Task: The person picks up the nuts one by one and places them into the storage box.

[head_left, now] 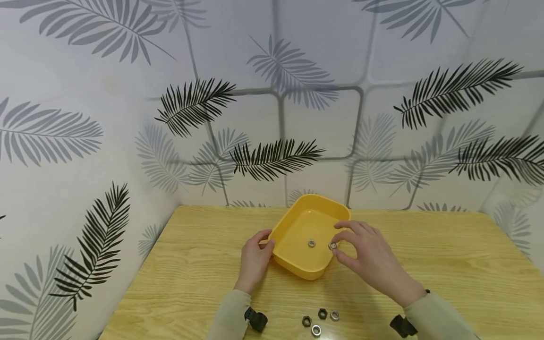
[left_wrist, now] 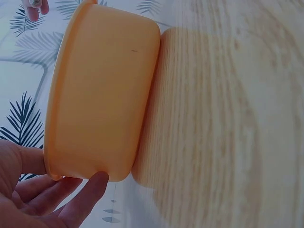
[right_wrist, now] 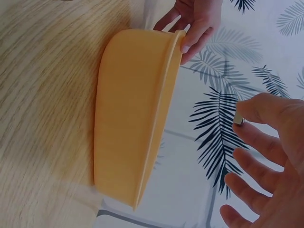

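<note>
A yellow plastic basin [head_left: 293,236] stands on the table, with one metal nut [head_left: 312,243] lying on its floor. My left hand [head_left: 255,259] grips the basin's left rim, thumb on the rim and fingers against the outer wall [left_wrist: 102,90]. Over the basin's right side, my right hand [head_left: 374,257] pinches a silver hex nut [head_left: 333,246] between thumb and index finger. In the right wrist view that nut [right_wrist: 238,118] shows edge-on, above rim height, while the other fingers spread loosely.
Several loose nuts lie on the wood-grain table [head_left: 195,274] near its front edge, among them a dark nut [head_left: 323,313] and a silver nut [head_left: 316,330]. A wall [head_left: 318,118] with leaf patterns rises behind the table and along its left.
</note>
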The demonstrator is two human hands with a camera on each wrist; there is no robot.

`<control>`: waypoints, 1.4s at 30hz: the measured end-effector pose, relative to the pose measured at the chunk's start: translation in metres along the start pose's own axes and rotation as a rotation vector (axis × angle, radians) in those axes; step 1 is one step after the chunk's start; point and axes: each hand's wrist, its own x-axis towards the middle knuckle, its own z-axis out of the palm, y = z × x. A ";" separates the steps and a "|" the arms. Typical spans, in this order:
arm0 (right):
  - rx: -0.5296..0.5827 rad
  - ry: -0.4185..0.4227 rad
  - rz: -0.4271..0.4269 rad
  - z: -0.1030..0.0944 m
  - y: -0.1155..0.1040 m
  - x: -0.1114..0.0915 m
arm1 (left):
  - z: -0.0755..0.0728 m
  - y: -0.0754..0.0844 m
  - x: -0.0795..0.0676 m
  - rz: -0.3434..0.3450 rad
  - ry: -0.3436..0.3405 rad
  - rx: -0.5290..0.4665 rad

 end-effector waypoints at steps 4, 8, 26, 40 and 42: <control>0.001 0.024 -0.001 0.003 0.003 0.002 | 0.001 -0.001 0.001 -0.005 -0.001 -0.005; -0.002 0.040 0.000 0.005 0.007 0.007 | 0.001 -0.001 0.001 -0.010 0.002 -0.008; 0.013 0.017 0.091 0.014 0.016 0.023 | 0.001 -0.001 0.001 0.003 0.005 -0.004; 0.034 0.009 0.141 0.020 0.018 0.032 | 0.000 0.001 -0.001 0.000 0.006 0.003; 0.036 0.002 0.146 0.023 0.019 0.032 | 0.000 0.002 -0.001 -0.002 0.006 0.004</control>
